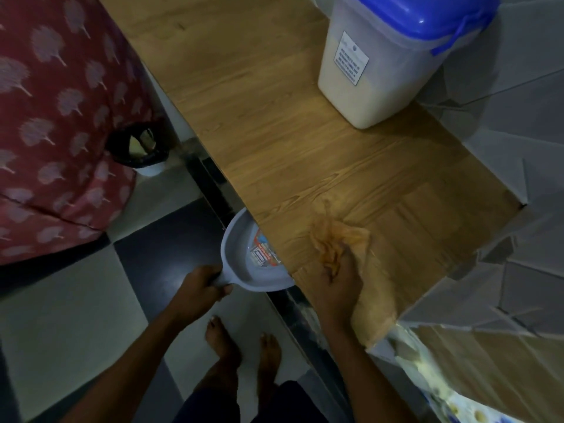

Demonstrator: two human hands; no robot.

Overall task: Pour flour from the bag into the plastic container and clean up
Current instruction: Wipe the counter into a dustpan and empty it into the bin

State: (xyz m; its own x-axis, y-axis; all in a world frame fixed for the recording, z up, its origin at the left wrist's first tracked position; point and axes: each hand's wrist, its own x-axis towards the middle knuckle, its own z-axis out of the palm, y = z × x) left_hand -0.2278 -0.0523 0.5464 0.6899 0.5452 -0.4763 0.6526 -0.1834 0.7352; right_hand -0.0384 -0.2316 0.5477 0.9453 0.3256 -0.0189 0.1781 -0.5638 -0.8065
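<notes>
Red patterned cloth [52,123]: far left, beside the desk.
Left hand [203,285]: grip clenched around the handle of a grey dustpan [256,254], held just under the desk's front edge.
Right hand [338,279]: pressed flat on a tan rag [338,239] on the desk [274,132]; grip partly bunching the rag.
Plastic container [378,65]: upright at the desk's far right, near the tiled wall [518,117], blue lid on, flour showing through.
Flour bag: cannot tell where.
</notes>
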